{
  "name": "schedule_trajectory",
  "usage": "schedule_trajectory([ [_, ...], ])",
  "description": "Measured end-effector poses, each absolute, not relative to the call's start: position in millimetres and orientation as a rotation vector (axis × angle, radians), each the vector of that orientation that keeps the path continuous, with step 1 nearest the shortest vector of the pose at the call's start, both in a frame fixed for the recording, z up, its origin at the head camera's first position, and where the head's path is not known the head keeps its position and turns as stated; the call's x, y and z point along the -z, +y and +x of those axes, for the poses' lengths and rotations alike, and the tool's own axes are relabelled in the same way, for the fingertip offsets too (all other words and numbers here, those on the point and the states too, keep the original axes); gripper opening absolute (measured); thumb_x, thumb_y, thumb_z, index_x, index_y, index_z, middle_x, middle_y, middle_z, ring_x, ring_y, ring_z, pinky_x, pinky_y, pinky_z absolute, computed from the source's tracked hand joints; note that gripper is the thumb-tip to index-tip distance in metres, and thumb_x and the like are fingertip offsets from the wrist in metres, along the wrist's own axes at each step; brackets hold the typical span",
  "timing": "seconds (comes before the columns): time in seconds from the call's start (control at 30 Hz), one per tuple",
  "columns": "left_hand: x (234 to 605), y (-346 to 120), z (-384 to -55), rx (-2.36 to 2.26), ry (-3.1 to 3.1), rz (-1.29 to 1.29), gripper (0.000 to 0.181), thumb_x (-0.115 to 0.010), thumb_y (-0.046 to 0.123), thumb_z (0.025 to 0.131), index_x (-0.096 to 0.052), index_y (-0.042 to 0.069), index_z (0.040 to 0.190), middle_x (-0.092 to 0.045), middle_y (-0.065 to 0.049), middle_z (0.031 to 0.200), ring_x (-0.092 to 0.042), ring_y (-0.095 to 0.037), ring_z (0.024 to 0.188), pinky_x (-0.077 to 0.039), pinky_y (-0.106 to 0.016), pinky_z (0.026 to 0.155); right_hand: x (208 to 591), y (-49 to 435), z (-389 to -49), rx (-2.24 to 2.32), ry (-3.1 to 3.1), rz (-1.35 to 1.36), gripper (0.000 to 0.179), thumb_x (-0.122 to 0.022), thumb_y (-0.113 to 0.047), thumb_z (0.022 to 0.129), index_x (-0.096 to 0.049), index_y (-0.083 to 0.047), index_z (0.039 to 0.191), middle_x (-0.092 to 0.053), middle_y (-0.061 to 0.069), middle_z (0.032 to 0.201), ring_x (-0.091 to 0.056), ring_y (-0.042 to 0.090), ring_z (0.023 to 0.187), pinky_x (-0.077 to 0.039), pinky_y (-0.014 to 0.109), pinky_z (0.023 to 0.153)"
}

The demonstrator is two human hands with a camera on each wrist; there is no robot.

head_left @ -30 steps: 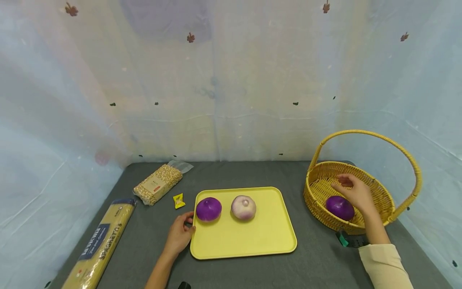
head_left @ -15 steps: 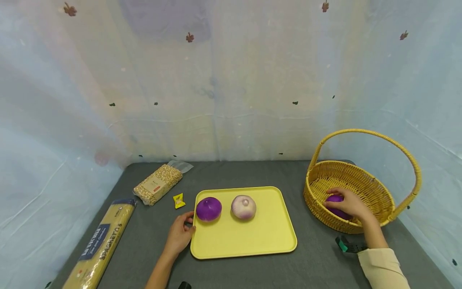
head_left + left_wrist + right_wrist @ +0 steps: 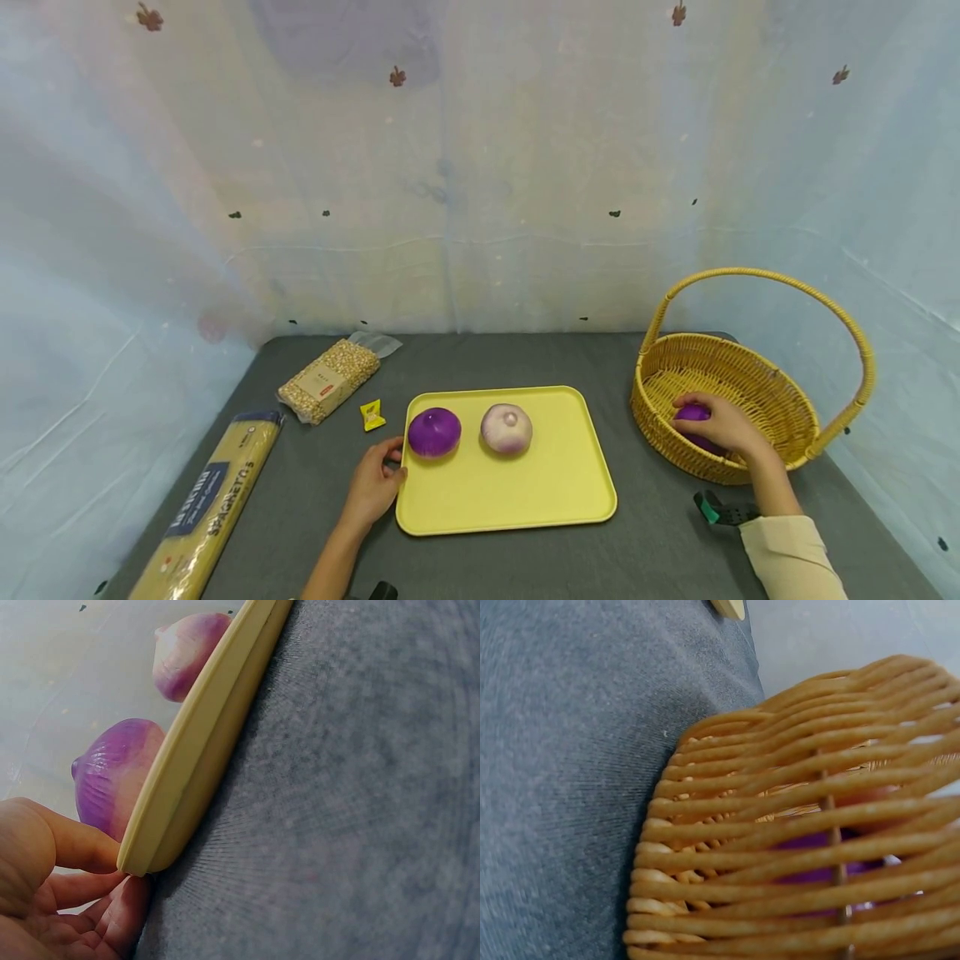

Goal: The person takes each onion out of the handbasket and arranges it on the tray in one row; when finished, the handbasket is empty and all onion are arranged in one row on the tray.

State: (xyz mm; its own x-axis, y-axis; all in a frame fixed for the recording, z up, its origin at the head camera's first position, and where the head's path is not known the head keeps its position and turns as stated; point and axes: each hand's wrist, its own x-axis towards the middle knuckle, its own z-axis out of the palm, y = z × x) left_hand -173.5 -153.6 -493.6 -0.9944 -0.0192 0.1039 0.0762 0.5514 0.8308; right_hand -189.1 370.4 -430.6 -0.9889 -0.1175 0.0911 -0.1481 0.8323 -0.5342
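My left hand pinches the left rim of a yellow tray, thumb at the rim and fingers below in the left wrist view. On that tray sit a deep purple onion near the hand and a paler white-and-purple onion to its right. Inside a wicker basket at the right, my right hand grips another purple onion from above. The hand covers much of that onion. In the right wrist view, the basket's woven wall largely hides both.
A pack of spaghetti lies along the table's left side. Behind it are a bag of pale kernels and a small yellow wrapped sweet. The basket's tall handle arches over its opening. A pale curtain hangs behind the table.
My right hand has come down into the basket, from above the purple onion to a grip on it. The left hand and the tray stay in place.
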Motion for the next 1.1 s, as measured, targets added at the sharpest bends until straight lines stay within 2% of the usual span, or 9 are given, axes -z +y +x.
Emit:
schedule_trajectory([
  [0.43,493.1,-154.6,-173.7,1.445,-2.670,-0.045,0.044,-0.062,-0.005,0.076,-0.056,-0.006,0.120,-0.055,-0.012,0.094,-0.046,-0.013,0.066,-0.038,-0.024,0.059,416.7,360.1,-193.3,-0.941,-2.905,0.156,0.042,-0.070,-0.029,0.082,-0.061,-0.001,0.112,-0.059,0.023,0.105,-0.056,0.035,0.090,-0.048,0.040,0.065],
  [0.7,494.3,-153.4,-173.7,1.460,-2.667,-0.048,0.044,-0.062,-0.005,0.077,-0.056,-0.005,0.120,-0.055,-0.011,0.094,-0.046,-0.012,0.065,-0.038,-0.024,0.058,397.3,348.2,-201.3,-0.992,-2.841,0.123,0.046,-0.069,-0.032,0.082,-0.059,-0.004,0.117,-0.054,0.027,0.116,-0.053,0.044,0.099,-0.050,0.048,0.067],
  [1.1,493.0,-153.3,-172.4,1.467,-2.632,-0.074,0.042,-0.062,-0.006,0.076,-0.057,-0.006,0.118,-0.055,-0.012,0.093,-0.045,-0.011,0.063,-0.038,-0.023,0.057,380.3,311.3,-208.5,-1.015,-2.767,0.259,0.044,-0.071,-0.032,0.081,-0.061,-0.008,0.116,-0.057,0.019,0.117,-0.053,0.039,0.101,-0.050,0.050,0.073],
])
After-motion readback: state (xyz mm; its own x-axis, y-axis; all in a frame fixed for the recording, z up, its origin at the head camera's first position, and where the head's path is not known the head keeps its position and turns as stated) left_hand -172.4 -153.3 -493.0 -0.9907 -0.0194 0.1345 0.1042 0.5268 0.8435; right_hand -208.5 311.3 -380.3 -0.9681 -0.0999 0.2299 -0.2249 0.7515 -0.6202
